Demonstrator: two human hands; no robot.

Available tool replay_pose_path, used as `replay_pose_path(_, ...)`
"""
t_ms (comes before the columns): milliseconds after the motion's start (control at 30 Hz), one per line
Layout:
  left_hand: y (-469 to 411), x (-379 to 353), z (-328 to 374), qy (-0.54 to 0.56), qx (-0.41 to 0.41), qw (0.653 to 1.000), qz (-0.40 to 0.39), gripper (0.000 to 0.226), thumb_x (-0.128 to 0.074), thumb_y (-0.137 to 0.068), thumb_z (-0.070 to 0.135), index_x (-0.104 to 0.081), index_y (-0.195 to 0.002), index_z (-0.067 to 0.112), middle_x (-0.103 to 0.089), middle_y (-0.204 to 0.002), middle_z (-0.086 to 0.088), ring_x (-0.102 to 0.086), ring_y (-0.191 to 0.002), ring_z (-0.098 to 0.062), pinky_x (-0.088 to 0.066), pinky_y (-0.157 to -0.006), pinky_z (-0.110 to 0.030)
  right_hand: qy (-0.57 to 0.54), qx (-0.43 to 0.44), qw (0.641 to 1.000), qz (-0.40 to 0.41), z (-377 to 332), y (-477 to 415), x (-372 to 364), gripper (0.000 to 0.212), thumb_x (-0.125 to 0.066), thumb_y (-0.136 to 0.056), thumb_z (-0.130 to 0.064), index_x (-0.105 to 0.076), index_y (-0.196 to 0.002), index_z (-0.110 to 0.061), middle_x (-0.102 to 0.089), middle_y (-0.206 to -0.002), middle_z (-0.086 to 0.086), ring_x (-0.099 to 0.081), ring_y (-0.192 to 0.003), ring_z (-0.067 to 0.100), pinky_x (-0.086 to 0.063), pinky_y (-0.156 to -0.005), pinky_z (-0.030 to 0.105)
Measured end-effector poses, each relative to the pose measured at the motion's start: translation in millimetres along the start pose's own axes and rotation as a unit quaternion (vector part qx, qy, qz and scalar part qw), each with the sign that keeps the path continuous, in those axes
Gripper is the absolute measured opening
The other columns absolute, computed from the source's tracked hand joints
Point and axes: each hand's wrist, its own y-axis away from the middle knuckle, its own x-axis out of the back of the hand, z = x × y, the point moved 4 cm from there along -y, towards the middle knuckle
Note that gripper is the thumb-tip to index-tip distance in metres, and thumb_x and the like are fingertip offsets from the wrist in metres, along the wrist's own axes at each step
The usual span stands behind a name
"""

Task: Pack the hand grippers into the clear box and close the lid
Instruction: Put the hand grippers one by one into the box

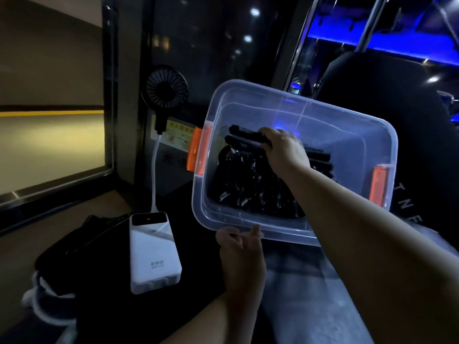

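Note:
The clear box [347, 135] with orange latches [198, 151] on both ends is tilted toward me, lidless. My left hand [242, 247] grips its near rim from below. Several black hand grippers [248, 187] with metal springs lie piled inside. My right hand [285, 150] reaches into the box and holds a black hand gripper [244, 136] by its two handles, above the pile. No lid is in view.
A white power bank [152, 249] lies on dark cloth at lower left, cabled to a small black fan [166, 89] by the window. A dark seat back [387, 90] stands behind the box. Black fabric [74, 244] and white cord lie at far left.

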Motion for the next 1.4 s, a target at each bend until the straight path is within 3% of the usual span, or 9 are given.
replay_pose_path(167, 0.2, 1.0, 0.0, -0.030, 0.002, 1.000, -0.005, 0.035, -0.068, -0.082, 0.039, -0.036, -0.085, 0.026, -0.068, -0.079, 0.000, -0.063, -0.072, -0.009, -0.043, -0.062, -0.007, 0.008, -0.013, 0.999, -0.036, -1.4, -13.1, -24.3, 0.030, -0.049, -0.097, -0.028, -0.053, -0.126, -0.022, -0.059, -0.122, 0.012, -0.053, -0.109, 0.036, -0.039, -0.089, 0.038)
replay_pose_path(267, -1.2, -0.8, -4.3, -0.039, -0.001, 0.999, -0.006, 0.047, -0.065, -0.072, 0.062, -0.035, -0.086, 0.028, -0.068, -0.079, 0.001, -0.065, -0.075, -0.010, -0.049, -0.070, -0.018, 0.023, -0.032, 0.998, -0.044, 0.0, -18.2, -32.4, 0.033, -0.041, -0.100, -0.035, -0.051, -0.129, -0.024, -0.057, -0.128, 0.008, -0.051, -0.117, 0.032, -0.032, -0.097, 0.040)
replay_pose_path(400, 0.3, 0.0, -1.2, -0.035, -0.005, 0.999, -0.007, 0.046, -0.062, -0.069, 0.062, -0.036, -0.083, 0.027, -0.064, -0.076, 0.002, -0.062, -0.069, -0.007, -0.043, -0.062, -0.010, 0.055, -0.035, 0.997, -0.046, 1.9, -18.7, -37.5, 0.036, -0.033, -0.101, -0.039, -0.048, -0.130, -0.025, -0.051, -0.135, 0.002, -0.047, -0.122, 0.028, -0.025, -0.102, 0.044)
replay_pose_path(567, -1.0, 3.0, 4.8, -0.045, -0.011, 0.999, -0.018, 0.033, -0.068, -0.085, 0.026, -0.038, -0.072, 0.022, -0.051, -0.073, 0.003, -0.049, -0.063, -0.005, -0.040, -0.057, -0.004, 0.072, -0.048, 0.993, -0.076, 7.6, -23.6, -42.9, 0.041, -0.031, -0.100, -0.045, -0.041, -0.137, -0.031, -0.045, -0.142, -0.003, -0.039, -0.132, 0.023, -0.022, -0.105, 0.049)
replay_pose_path(767, -0.3, -1.5, -2.3, -0.047, -0.006, 0.999, -0.014, 0.044, -0.066, -0.072, 0.053, -0.035, -0.087, 0.026, -0.072, -0.078, 0.004, -0.068, -0.077, -0.005, -0.053, -0.072, -0.022, 0.068, -0.069, 0.989, -0.113, 9.4, -30.8, -43.7, 0.056, -0.028, -0.095, -0.060, -0.032, -0.143, -0.032, -0.038, -0.147, 0.003, -0.029, -0.137, 0.025, -0.018, -0.109, 0.053)
replay_pose_path(933, 2.0, 0.3, 3.5, -0.054, -0.013, 0.997, -0.045, 0.030, -0.067, -0.087, 0.022, -0.037, -0.091, 0.025, -0.071, -0.089, -0.006, -0.066, -0.081, -0.005, -0.047, -0.072, -0.011, 0.035, -0.096, 0.993, -0.055, 14.1, -14.6, -36.9, 0.056, -0.035, -0.094, -0.059, -0.030, -0.143, -0.033, -0.029, -0.149, 0.004, -0.025, -0.138, 0.027, -0.016, -0.112, 0.049)
replay_pose_path(1133, 0.9, 2.0, 7.5, -0.072, -0.019, 0.997, -0.008, 0.032, -0.069, -0.085, 0.023, -0.038, -0.092, 0.014, -0.062, -0.078, 0.001, -0.060, -0.062, 0.000, -0.043, -0.056, -0.005, -0.007, -0.084, 0.996, 0.014, 33.0, 23.9, -15.9, 0.053, -0.041, -0.093, -0.054, -0.037, -0.139, -0.029, -0.032, -0.147, 0.005, -0.025, -0.137, 0.028, -0.020, -0.111, 0.044)
replay_pose_path(1333, 3.9, 0.4, 7.1, -0.067, 0.011, 0.998, 0.000, 0.033, -0.063, -0.090, 0.031, -0.038, -0.102, 0.013, -0.072, -0.087, -0.002, -0.062, -0.078, -0.004, -0.039, -0.058, -0.003, -0.061, 0.000, 0.988, 0.140, 73.9, 101.0, 26.6, 0.051, -0.042, -0.089, -0.050, -0.059, -0.122, -0.014, -0.057, -0.121, 0.008, -0.044, -0.117, 0.028, -0.032, -0.102, 0.038)
replay_pose_path(1400, 5.8, -0.6, 12.3, -0.064, 0.004, 0.998, 0.001, 0.031, -0.061, -0.091, 0.028, -0.037, -0.102, 0.012, -0.072, -0.080, 0.003, -0.064, -0.078, -0.007, -0.047, -0.072, -0.015, -0.047, 0.002, 0.984, 0.171, 99.8, 129.3, 38.1, 0.046, -0.044, -0.091, -0.044, -0.061, -0.117, -0.010, -0.059, -0.116, 0.010, -0.045, -0.111, 0.027, -0.033, -0.099, 0.036)
